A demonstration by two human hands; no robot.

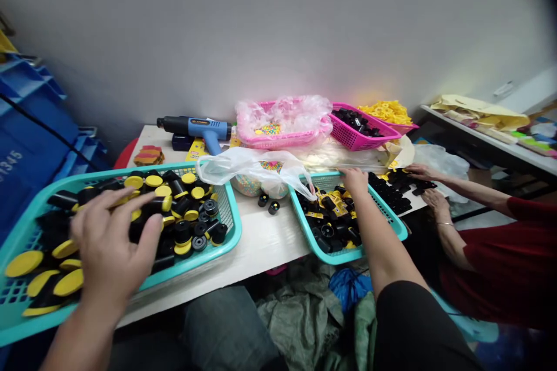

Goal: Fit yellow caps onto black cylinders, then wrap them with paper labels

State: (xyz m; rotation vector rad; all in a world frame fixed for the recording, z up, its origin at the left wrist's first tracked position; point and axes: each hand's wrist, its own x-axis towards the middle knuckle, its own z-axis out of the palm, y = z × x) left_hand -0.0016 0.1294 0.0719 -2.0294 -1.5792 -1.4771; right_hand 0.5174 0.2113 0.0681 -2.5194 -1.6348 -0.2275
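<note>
Grey wall (pixel 278 29) backed the worktop (pixel 266 237). Left fingers (pixel 149 237) hung apart over the large basket (pixel 236 220); right fingers (pixel 348 173), half-hidden, couldn't be judged.

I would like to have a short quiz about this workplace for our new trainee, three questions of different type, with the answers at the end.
1. Which of the wearer's hands is over the teal basket nearer the blue crates? A) left B) right C) neither

2. True or false: in the picture, the heat gun lies to the left of the plastic-covered pink basket.

3. Complete: the co-worker's sleeve is ____ in colour.

Key: 1. A, the left hand; 2. True; 3. dark red.
</note>
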